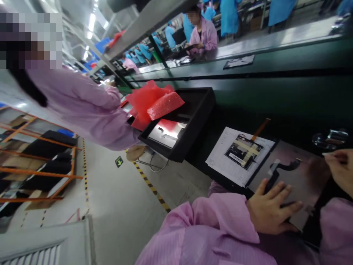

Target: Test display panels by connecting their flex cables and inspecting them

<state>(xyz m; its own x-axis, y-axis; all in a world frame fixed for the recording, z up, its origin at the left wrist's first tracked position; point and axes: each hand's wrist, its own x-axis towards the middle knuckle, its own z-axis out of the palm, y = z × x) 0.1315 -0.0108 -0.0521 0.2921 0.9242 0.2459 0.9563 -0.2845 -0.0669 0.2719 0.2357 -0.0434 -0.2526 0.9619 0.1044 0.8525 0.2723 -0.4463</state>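
Left hand: (273, 206) palm down, fingers spread and apart, flat on the panel's near left part.
Right hand: (342, 169) thumb and forefinger together on a small pale tab (325, 154) by the panel's right corner.
Panel: (306, 187) on the dark bench (284, 95), lying flat, edges aslant to view; sides too alike, partly covered, to tell the long axis.
Cable: (289, 166) on the panel, bends from the left fingers, free end pointing upper right.
Sheet: (216, 156) just left of the panel, taped board (244, 151) on it.
Tray: (193, 132) farther left, red wrap (154, 101) and second panel (168, 140) inside.
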